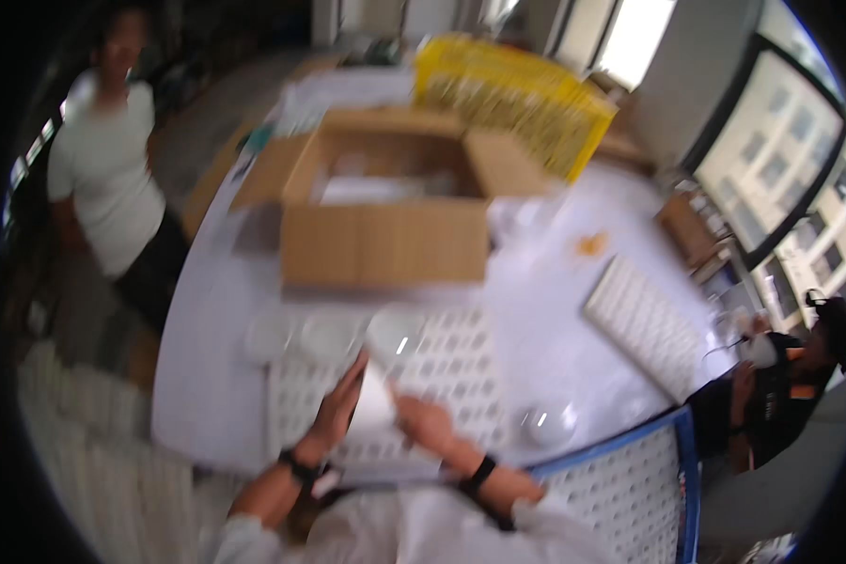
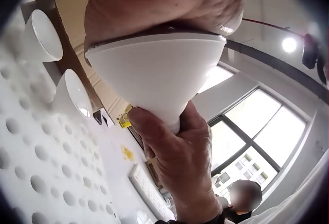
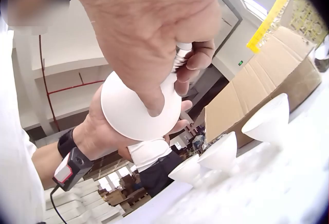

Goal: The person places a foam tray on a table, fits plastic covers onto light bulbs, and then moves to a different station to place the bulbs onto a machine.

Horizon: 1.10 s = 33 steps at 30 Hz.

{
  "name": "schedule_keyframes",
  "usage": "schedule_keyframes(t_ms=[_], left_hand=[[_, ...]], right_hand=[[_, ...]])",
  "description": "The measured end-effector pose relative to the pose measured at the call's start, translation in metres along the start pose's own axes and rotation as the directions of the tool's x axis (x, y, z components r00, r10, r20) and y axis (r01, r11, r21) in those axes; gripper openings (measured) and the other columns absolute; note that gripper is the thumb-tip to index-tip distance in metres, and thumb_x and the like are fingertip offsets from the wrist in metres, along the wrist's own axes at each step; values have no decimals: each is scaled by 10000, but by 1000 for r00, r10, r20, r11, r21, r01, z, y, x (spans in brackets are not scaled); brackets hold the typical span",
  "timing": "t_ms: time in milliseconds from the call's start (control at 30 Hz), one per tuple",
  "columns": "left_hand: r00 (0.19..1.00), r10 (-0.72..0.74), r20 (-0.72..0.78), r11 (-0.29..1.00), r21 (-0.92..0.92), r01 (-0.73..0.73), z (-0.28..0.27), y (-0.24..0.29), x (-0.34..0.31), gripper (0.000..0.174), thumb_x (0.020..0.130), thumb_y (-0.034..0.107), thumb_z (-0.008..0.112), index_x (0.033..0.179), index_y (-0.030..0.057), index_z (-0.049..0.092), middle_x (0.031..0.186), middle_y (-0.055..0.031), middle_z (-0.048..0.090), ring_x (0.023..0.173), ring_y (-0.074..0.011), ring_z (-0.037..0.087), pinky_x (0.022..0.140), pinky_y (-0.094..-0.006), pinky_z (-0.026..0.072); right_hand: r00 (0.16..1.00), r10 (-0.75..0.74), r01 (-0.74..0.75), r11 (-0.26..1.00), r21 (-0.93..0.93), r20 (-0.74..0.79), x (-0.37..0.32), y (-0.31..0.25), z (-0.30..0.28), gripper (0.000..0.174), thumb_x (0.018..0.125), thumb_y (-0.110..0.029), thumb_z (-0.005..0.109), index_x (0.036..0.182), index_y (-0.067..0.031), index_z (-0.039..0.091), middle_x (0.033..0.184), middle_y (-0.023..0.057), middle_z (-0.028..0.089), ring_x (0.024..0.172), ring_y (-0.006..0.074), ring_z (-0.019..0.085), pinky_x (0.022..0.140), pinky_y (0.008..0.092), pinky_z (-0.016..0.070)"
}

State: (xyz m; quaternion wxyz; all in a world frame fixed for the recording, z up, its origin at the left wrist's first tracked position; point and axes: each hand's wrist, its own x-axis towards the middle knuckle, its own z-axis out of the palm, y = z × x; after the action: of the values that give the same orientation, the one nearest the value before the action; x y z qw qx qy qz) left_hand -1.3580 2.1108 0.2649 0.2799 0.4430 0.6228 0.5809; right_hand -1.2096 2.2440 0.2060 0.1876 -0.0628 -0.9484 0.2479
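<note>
A white cone-shaped light bulb (image 1: 373,404) with a threaded metal base (image 3: 181,55) is held up between both hands. My left hand (image 1: 336,412) presses its palm against the bulb's wide face, fingers extended past the rim. From the narrow end, my right hand (image 1: 428,425) grips the bulb round its neck and base, thumb (image 3: 154,103) along the cone. Below is a white foam tray (image 1: 461,376) dotted with holes. Several similar bulbs (image 2: 71,94) stand along the tray's far side, wide faces up.
An open cardboard box (image 1: 385,242) stands beyond the tray, with a yellow crate (image 1: 517,94) behind it. Another bulb (image 1: 547,423) and a second holed tray (image 1: 644,324) lie to the right, near a blue-framed tray (image 1: 691,470). People stand at left and right.
</note>
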Motion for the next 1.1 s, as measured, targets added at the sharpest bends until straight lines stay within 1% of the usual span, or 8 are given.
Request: schedule_keyframes(t_ms=[133, 200, 300, 500, 800, 967, 1033, 1100], left_hand=[[980, 75, 183, 997, -12, -74, 18, -13, 23, 485, 968, 242, 316, 1360, -40, 281, 1415, -158, 302, 1311, -220, 274, 1058, -290, 202], [974, -88, 208, 971, -198, 130, 34, -17, 30, 475, 968, 239, 325, 1354, -37, 297, 1410, -171, 308, 1309, -216, 278, 1057, -288, 205], [970, -8, 242, 990, -135, 42, 49, -10, 40, 457, 964, 214, 348, 1345, -36, 314, 1409, -177, 309, 1312, -216, 273, 1057, -284, 206], [927, 93, 365, 994, 12, -105, 57, -26, 44, 410, 967, 139, 331, 1340, -31, 317, 1407, -174, 318, 1299, -207, 300, 1053, -276, 216], [976, -18, 218, 943, -321, 89, 35, -5, 52, 622, 958, 371, 353, 1406, -2, 134, 1468, -150, 154, 1355, -203, 155, 1094, -307, 153], [948, -242, 209, 892, -336, 302, 5, -52, 28, 557, 923, 285, 495, 1375, 43, 276, 1295, -31, 437, 1126, -121, 454, 983, -317, 362], [841, -493, 222, 411, -793, 450, 9, -43, 3, 516, 903, 260, 513, 1344, 59, 335, 1315, -22, 435, 1178, -172, 436, 993, -333, 374], [874, -83, 479, -14, -877, 480, -15, -43, -11, 460, 877, 183, 540, 1292, 49, 393, 1219, -109, 523, 1112, -242, 515, 937, -429, 432]], right_hand=[[984, 178, -179, 984, 25, 30, -9, -2, -26, 758, 722, -226, 689, 1361, -83, 308, 1002, 119, 596, 820, 328, 601, 674, 383, 501], [869, 437, -492, 812, 315, 232, -19, 3, -28, 823, 723, -434, 695, 1376, -116, 307, 1308, 170, 442, 1175, 351, 440, 999, 486, 310], [947, 315, -310, 948, 77, -65, -28, 0, -37, 818, 699, -233, 719, 1369, -70, 279, 996, 139, 597, 824, 337, 601, 667, 381, 504], [927, 374, -371, 925, 80, -16, -41, 1, -51, 900, 635, -206, 760, 1372, -57, 264, 988, 168, 603, 861, 342, 599, 706, 389, 497], [971, 146, -161, 985, -64, -191, -7, -7, -55, 865, 595, -141, 765, 1331, -19, 329, 895, 131, 598, 740, 297, 606, 599, 352, 503], [977, 110, -112, 994, -3, -180, 2, -13, -42, 869, 596, -141, 764, 1346, -61, 331, 894, 119, 602, 738, 311, 601, 604, 367, 493], [965, -26, 46, 996, 70, -262, 14, -4, -26, 914, 545, -153, 789, 1336, -53, 343, 817, 146, 616, 695, 331, 621, 589, 385, 509], [984, -118, 130, 988, 88, -130, 38, -14, -28, 880, 573, -151, 766, 1331, -30, 335, 848, 151, 612, 697, 339, 611, 591, 395, 507]])
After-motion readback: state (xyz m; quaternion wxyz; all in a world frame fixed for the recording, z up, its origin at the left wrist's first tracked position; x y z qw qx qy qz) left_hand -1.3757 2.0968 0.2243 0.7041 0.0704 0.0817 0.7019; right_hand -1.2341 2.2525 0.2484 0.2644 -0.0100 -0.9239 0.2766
